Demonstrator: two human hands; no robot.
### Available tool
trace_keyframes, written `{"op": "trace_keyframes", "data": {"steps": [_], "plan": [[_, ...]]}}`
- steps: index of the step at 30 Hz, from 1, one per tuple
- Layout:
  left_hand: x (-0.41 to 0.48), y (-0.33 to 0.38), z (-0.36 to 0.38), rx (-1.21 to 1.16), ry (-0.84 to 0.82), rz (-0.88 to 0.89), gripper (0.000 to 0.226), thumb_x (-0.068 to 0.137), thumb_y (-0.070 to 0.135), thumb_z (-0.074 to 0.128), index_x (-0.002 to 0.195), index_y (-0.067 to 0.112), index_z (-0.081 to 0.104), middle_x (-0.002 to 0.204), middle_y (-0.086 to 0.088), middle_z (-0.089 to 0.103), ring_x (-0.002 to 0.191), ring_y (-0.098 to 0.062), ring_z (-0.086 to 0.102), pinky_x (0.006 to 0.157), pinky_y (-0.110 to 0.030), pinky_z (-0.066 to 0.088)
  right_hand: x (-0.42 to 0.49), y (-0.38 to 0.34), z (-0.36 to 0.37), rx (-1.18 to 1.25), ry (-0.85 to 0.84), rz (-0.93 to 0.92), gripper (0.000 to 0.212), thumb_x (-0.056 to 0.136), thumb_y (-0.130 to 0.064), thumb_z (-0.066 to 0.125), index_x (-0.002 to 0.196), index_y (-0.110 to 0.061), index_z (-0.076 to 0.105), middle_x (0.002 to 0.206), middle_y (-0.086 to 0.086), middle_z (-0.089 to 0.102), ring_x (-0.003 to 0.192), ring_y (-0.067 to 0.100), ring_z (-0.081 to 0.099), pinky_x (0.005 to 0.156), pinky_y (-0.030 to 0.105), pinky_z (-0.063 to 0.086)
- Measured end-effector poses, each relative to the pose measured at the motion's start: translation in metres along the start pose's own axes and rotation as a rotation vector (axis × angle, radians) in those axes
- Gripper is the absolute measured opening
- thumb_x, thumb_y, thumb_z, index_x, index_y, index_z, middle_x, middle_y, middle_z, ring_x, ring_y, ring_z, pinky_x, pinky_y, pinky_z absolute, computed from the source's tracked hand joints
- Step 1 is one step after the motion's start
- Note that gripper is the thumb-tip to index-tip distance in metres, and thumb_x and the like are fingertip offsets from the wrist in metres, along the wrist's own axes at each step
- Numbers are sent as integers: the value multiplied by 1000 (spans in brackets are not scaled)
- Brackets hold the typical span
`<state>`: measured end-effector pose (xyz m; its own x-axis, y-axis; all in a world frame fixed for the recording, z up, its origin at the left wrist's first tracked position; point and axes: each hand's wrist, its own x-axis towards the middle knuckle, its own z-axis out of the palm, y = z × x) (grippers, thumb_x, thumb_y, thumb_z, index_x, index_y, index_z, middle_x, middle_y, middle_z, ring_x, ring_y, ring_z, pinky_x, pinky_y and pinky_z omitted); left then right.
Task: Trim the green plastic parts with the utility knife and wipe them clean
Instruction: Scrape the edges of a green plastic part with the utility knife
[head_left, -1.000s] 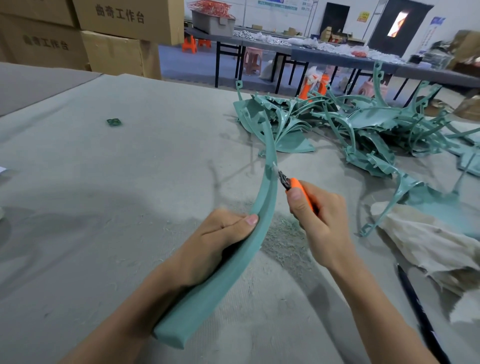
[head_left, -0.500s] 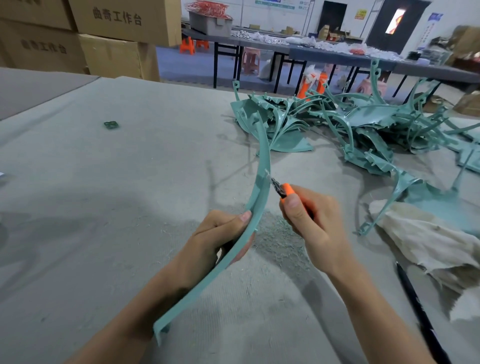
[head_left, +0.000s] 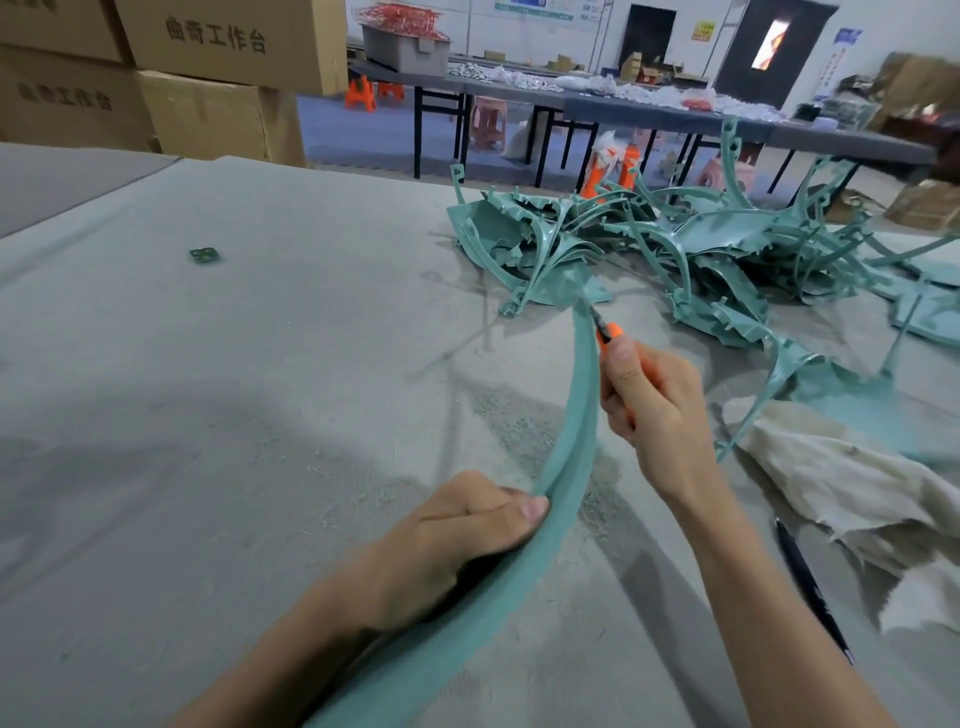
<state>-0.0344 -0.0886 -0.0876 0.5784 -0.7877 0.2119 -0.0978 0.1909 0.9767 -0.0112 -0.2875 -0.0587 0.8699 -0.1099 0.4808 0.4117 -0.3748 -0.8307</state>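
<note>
Gripping curved part (head_left: 571, 441), knife (head_left: 609, 331) at edge (blurred)

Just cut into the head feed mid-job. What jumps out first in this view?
Front and centre, the left hand grips a long curved green plastic strip arching up off the table, while the right hand holds an orange-handled utility knife with its blade against the strip's upper edge. Behind them to the right sprawls a tangled pile of green plastic parts, with a crumpled beige cloth lying nearer on the right.
</note>
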Motion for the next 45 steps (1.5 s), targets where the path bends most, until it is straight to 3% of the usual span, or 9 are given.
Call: {"op": "trace_keyframes", "data": {"steps": [3, 7, 13, 17, 23, 29, 36, 40, 45], "plan": [[3, 1, 2, 73, -17, 13, 42, 96, 34, 42, 57, 22, 54, 53, 12, 49, 46, -6, 42, 49, -27, 31, 6, 4, -8, -32, 78, 27, 58, 94, -55, 43, 58, -9, 43, 50, -11, 39, 46, 6, 34, 51, 25, 25], [3, 5, -8, 153, 336, 22, 48, 85, 47, 48, 50, 14, 49, 46, 7, 40, 42, -8, 35, 45, -20, 28, 2, 4, -5, -19, 134, 102, 60, 97, -51, 37, 65, -3, 49, 45, -13, 42, 44, 6, 34, 46, 23, 25], [4, 6, -29, 302, 913, 71, 54, 95, 36, 45, 45, 17, 35, 40, 8, 31, 37, -7, 26, 39, -18, 22, -29, -13, 34, 15, -142, 9, 71, 94, -65, 37, 68, 0, 44, 54, 2, 34, 50, 11, 31, 49, 32, 23], [4, 6, -35, 300, 1078, 79, 56, 93, 41, 45, 46, 14, 31, 44, 4, 32, 42, -11, 27, 41, -23, 21, -46, -23, 55, 0, -278, -40, 67, 91, -76, 36, 65, -15, 39, 57, 10, 35, 52, 17, 31, 48, 40, 25], [4, 11, -30, 148, 1073, 153, 66, 87, 46, 44, 58, -13, 37, 53, -18, 35, 51, -22, 30, 48, -36, 24, -56, -30, 65, -1, -348, -119, 63, 94, -72, 35, 65, -16, 39, 55, 4, 34, 51, 9, 31, 51, 28, 24], [6, 6, -24, 110, 1004, 207, 56, 98, 43, 42, 45, 23, 46, 44, 5, 41, 42, -12, 35, 46, -23, 30, -57, -30, 68, 29, -320, -110, 62, 94, -71, 37, 65, -16, 40, 54, 3, 36, 49, 10, 31, 49, 26, 24], [8, -1, -19, 116, 976, 203, 57, 97, 36, 41, 41, 26, 40, 42, 11, 34, 41, -6, 29, 43, -19, 27, -52, -33, 68, 36, -271, -90, 41, 94, -71, 39, 65, -43, 44, 54, 7, 33, 48, 11, 29, 48, 26, 24], [10, -4, -19, 135, 939, 169, 71, 101, 3, 40, 34, 28, 45, 36, 10, 37, 36, -2, 32, 42, -13, 29, -51, -33, 71, 60, -274, -75, 41, 95, -70, 39, 64, -46, 52, 53, 0, 34, 47, 11, 30, 49, 28, 25], [11, 2, -3, 150, 787, 126, 67, 103, 32, 38, 39, 19, 51, 36, 5, 42, 38, -5, 38, 43, -13, 32, -36, -24, 66, 37, -123, 91, 71, 85, -82, 40, 63, -14, 41, 58, 0, 31, 54, 17, 29, 48, 46, 27]]}}
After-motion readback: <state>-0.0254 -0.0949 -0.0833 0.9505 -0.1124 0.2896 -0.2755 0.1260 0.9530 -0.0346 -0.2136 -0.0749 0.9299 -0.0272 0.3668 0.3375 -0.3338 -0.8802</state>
